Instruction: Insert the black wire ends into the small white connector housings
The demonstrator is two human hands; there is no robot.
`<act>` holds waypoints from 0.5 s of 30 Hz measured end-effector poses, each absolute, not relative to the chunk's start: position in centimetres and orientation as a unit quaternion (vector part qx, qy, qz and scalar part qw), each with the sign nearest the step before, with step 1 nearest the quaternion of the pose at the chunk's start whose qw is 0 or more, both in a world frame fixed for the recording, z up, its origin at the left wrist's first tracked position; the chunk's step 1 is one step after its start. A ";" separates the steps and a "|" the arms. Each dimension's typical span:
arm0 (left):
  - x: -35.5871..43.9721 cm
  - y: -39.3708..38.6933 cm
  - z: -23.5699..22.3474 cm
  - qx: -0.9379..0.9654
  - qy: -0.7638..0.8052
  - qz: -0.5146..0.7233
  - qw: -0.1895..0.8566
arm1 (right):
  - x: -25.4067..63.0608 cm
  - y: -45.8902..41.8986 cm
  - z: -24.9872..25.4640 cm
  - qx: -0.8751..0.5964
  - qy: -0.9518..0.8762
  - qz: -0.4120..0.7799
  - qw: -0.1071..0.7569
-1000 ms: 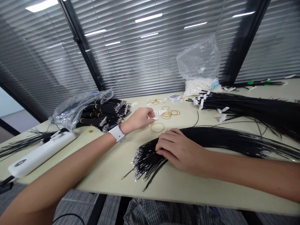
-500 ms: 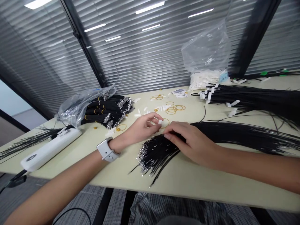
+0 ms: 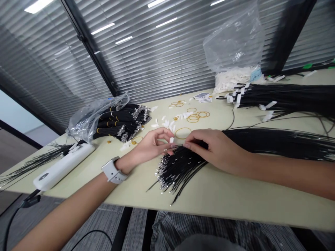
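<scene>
Over the loose black wire bundle [image 3: 180, 170], the left hand [image 3: 149, 146] pinches a white plastic tag [image 3: 171, 140] while the right hand [image 3: 216, 148] clenches some wires; tagged black wires [image 3: 282, 96] lie beyond, most bundle ends still bare.

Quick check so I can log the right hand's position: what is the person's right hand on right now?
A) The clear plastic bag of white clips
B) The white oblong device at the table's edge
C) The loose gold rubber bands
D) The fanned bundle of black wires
D. The right hand has its fingertips on the fanned bundle of black wires, whose metal-tipped ends spread out below it on the table.
</scene>
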State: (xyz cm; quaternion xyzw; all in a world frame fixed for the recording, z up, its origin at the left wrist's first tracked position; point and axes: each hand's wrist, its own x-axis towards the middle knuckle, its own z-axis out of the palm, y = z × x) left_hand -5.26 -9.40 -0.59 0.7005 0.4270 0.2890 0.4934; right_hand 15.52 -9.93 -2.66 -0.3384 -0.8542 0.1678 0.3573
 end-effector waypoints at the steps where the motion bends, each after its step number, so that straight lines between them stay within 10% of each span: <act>1: -5.3 -9.4 -0.6 0.697 0.421 0.290 0.502 | 15.6 -9.8 -2.8 -0.347 -0.847 0.158 0.371; 15: -5.5 -8.7 -0.2 0.655 0.420 0.336 0.530 | 16.4 -8.8 -3.1 -0.386 -0.835 0.062 0.388</act>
